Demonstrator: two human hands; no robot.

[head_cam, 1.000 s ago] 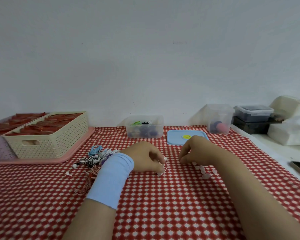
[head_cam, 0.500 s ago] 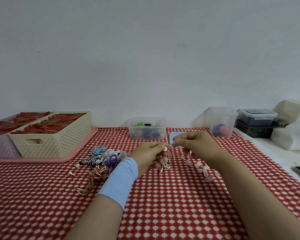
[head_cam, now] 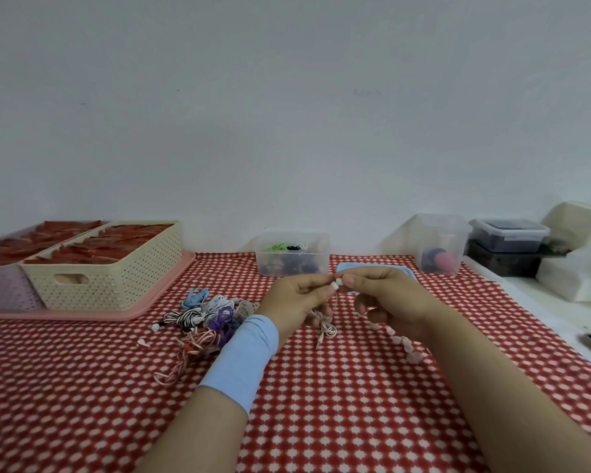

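White cord (head_cam: pixel 326 327) dangles from my left hand (head_cam: pixel 299 298), whose fingers curl round it just above the bench (head_cam: pixel 321 404). My right hand (head_cam: pixel 386 295), at 3 o'clock from the left, pinches the cord's tip (head_cam: pixel 337 284). A pale pink strip (head_cam: pixel 401 343) trails from under that hand toward 5 o'clock. Tangled cables (head_cam: pixel 205 319) lie at 9 o'clock.

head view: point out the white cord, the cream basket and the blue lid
white cord (head_cam: pixel 326 328): head view, on the bundled loops at its lower end.
cream basket (head_cam: pixel 144 268): head view, on its perforated side wall.
blue lid (head_cam: pixel 355 266): head view, on its bare back edge.
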